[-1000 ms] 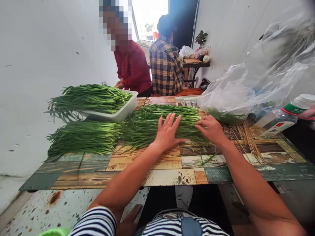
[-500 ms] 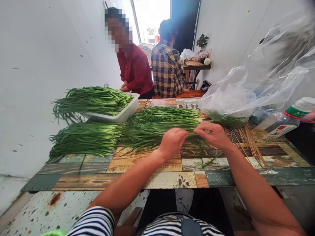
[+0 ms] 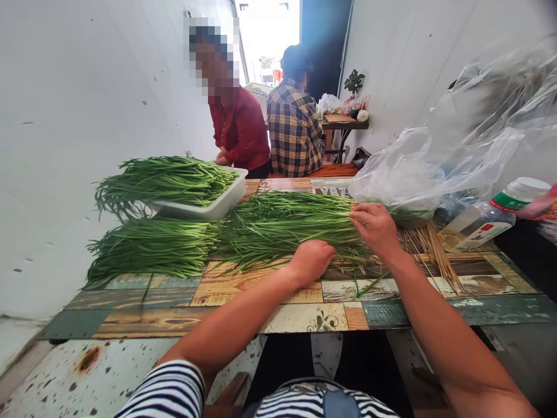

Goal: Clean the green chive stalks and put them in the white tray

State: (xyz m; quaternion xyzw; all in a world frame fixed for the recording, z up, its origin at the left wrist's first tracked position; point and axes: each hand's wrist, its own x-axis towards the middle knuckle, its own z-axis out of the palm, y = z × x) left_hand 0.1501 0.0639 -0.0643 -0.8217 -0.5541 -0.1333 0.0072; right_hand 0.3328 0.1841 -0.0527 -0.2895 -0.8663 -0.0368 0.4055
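Observation:
A loose pile of garlic chives (image 3: 296, 215) lies across the middle of the table, leaves to the left and pale stem ends to the right. My right hand (image 3: 375, 227) is at those stem ends, its thumb and fingers pinched on chives. Just in front of the pile, my left hand (image 3: 312, 261) is closed with the fingers curled; what it may hold is hidden. Left of the pile lies a neater bundle of chives (image 3: 161, 247). Behind that bundle, more chives (image 3: 174, 180) are heaped in a white plastic tray (image 3: 235, 194).
Thin wooden skewers (image 3: 437, 258) lie to the right, beside a clear bottle (image 3: 491, 215) with a green label. A clear plastic bag (image 3: 400, 174) with greens stands behind them. Two people sit beyond the table, one in a red top (image 3: 246, 125), one in a plaid shirt (image 3: 291, 125).
My right hand has moved up and slightly away from my left, onto the stem ends of the pile. My left hand has dropped a little toward me.

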